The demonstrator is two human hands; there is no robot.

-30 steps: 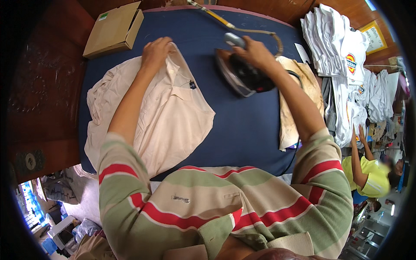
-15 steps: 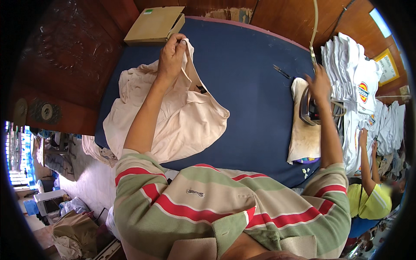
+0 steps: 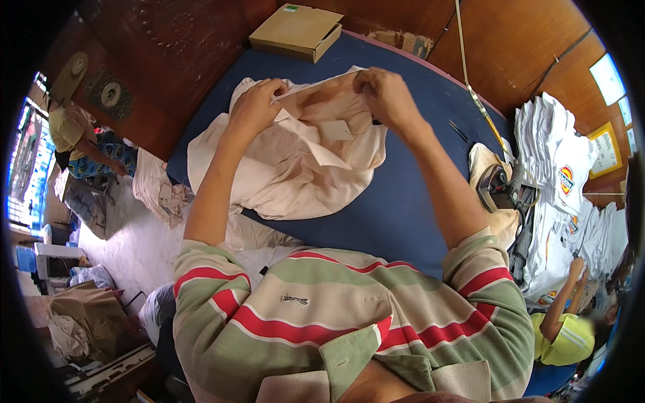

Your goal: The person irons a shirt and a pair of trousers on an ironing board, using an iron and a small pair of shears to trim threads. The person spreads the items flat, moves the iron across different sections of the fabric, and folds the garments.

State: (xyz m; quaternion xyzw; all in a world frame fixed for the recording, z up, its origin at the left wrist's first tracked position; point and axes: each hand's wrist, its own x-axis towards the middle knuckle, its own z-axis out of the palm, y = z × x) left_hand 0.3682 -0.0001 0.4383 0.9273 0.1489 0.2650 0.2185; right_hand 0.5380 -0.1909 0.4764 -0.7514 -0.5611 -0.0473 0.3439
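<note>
A pale cream shirt lies bunched on a blue-covered table, its upper edge raised between my hands. My left hand pinches the left part of that edge. With bent fingers, my right hand grips the far right part. The cloth gapes between them, showing the inside and a pale flap. Right of my right forearm, a dark clothes iron rests on a folded, stained cream cloth pad. A small dark, slim tool lies beyond the pad.
A flat brown cardboard box sits at the table's far left corner. White printed shirts are stacked at the right. Beyond them, a person in yellow handles cloth. Another person is at the far left. Cream cloth hangs past the left edge.
My right hand has left the iron and moved left onto the shirt's edge. The shirt's opening is now spread between both hands. The whole view has turned somewhat.
</note>
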